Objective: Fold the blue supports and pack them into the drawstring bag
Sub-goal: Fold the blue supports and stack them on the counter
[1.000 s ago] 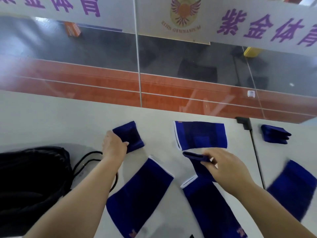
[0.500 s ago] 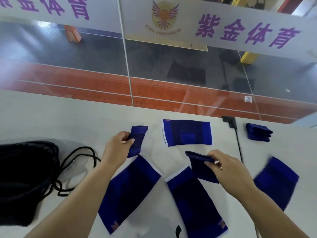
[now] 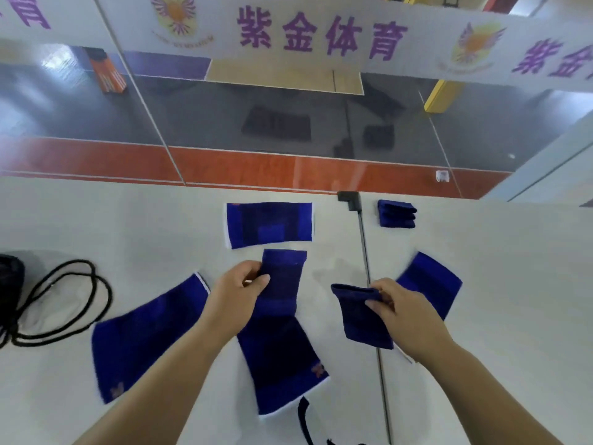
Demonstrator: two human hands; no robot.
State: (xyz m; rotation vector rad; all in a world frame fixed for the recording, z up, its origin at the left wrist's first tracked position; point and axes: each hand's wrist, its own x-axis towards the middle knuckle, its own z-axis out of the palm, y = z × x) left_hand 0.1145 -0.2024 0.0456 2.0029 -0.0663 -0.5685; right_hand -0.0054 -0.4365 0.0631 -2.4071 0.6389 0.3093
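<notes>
**A short support in each hand, bag off to the left**

My left hand (image 3: pixel 239 292) pinches the near left edge of a small blue support (image 3: pixel 282 277), thumb on top and fingers curled behind it; the piece hangs over the top of a long support (image 3: pixel 282 361) lying on the white table (image 3: pixel 513 316). My right hand (image 3: pixel 401 313) pinches a second small support (image 3: pixel 362 316) at its upper right corner, held up off the table with its open cuff facing up and left. Neither hand is slack: both are closed on cloth.

To do this step well, I judge I should bring the two short pieces together edge to edge, flatten them, and fold with the cuffs aligned so the bundle stays thin. The knit looks soft and stretchy, so a pinch at one corner will let the rest droop and twist; a wider hold along the edge would keep it square.

Outward from my hands: another long support (image 3: pixel 144 335) lies flat to the left, a flat one (image 3: pixel 269 224) sits just beyond my left hand, one more (image 3: pixel 430 284) lies angled behind my right hand, and a folded stack (image 3: pixel 397 214) rests farther back on the right. The drawstring bag (image 3: pixel 11 284) is well apart at the left edge, mostly out of view, its black cord (image 3: pixel 64 303) looped on the table. A dark cable (image 3: pixel 365 252) runs between the supports.
</notes>
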